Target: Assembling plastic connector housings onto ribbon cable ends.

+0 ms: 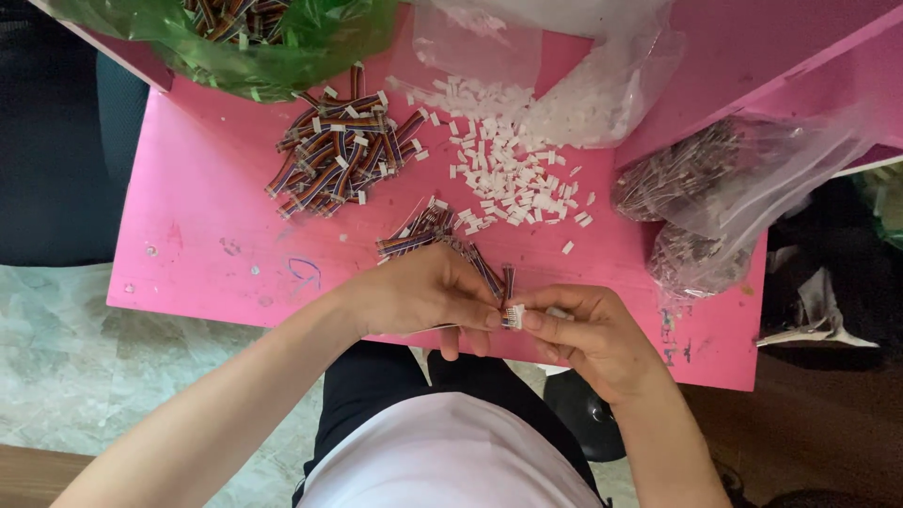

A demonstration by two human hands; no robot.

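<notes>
My left hand and my right hand meet over the near edge of the pink table. Between their fingertips they pinch a short multicoloured ribbon cable with a small white connector at its end. Under my left hand lies a small bunch of the same cables, some in a thin clear sleeve. A larger heap of ribbon cables with white ends sits further back on the left. Loose white connector housings are scattered in the middle.
A green plastic bag holding more cables lies at the far left. A clear bag of white parts sits at the back centre. Two clear bags of thin dark wires lie at the right edge. Tiled floor lies to the left.
</notes>
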